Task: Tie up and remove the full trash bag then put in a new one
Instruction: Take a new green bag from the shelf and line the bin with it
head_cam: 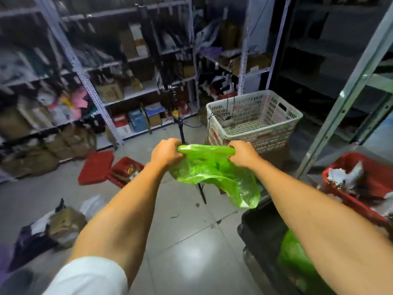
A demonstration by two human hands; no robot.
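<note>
1. Metal shelving fills the upper left and upper middle of the frame, crowded with cartons and loose goods, much of it blurred.
2. The tiled floor takes up the lower middle, with a glare patch on it.
3. A white perforated basket stands right of centre, stacked on another crate; a dark cable hangs over its near rim.
4. A black bin sits at the lower right, partly hidden by the right forearm; something green shows inside it, and I cannot tell whether that is a lining or a loose bag.
5. A red tub at the right edge holds crumpled white paper.
6. A red lid and an open red box lie on the floor at middle left, side by side.
7. The green trash bag hangs in mid-air at the centre of the frame, above the floor and just up-left of the bin, its top edge stretched between both hands and its body sagging down to the right.
8. The left hand has its fingers curled tight around the bag's left top corner.
9. The right hand grips the right top corner the same way, fingers clamped on the plastic.
10. A thin black tripod leg shows below the bag.
</note>
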